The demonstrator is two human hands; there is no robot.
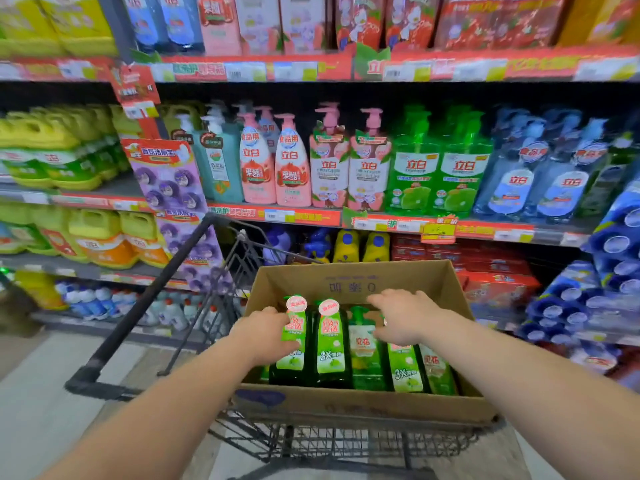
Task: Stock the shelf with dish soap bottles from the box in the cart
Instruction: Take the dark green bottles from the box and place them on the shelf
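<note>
Bottles (330, 341) lie in a row inside box (346, 278), set in cart (156, 291) facing shelf (304, 216). Left hand (266, 332) grips leftmost bottle (294, 362). Right hand (405, 317) is spread flat, fingers extended, over right-side bottles.

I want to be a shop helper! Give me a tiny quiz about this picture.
1. True or false: the box sits inside the cart.
2. What colour are the bottles in the box? A pink, B green, C blue.
3. Fill in: the ___ hand holds the end bottle at the left of the row.
Key: 1 true. 2 B. 3 left; the left hand is on it.
</note>
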